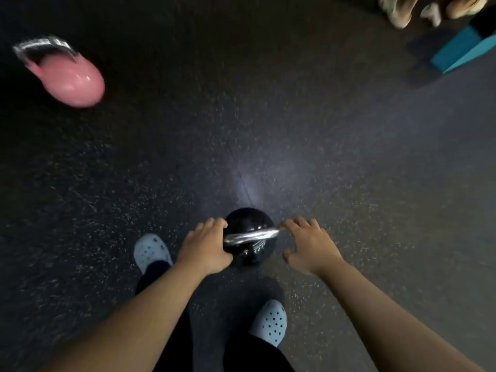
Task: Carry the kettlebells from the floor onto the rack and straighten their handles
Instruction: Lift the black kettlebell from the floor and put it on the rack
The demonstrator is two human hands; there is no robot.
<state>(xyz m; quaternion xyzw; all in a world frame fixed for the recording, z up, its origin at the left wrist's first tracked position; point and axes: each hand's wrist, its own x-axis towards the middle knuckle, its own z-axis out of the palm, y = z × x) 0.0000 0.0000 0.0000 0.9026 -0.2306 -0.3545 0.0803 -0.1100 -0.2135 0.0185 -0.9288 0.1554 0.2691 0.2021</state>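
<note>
Nearest me I see two pale perforated clogs [269, 322] on the speckled dark floor [349, 162]. Just beyond them sits the black kettlebell [248, 220] with its silver handle [251, 235] lying across its top. My left hand [205, 248] is wrapped round the handle's left end; my right hand [308, 244] is spread, fingertips touching the right end, not closed. Farther off, a pink kettlebell [71, 79] lies on the floor at far left, blurred, and a teal block [461, 51] at far right

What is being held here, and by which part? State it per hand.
The left hand grips the left end of the silver handle of the black kettlebell. The right hand is open, its fingertips just at the handle's right end, holding nothing.
</note>
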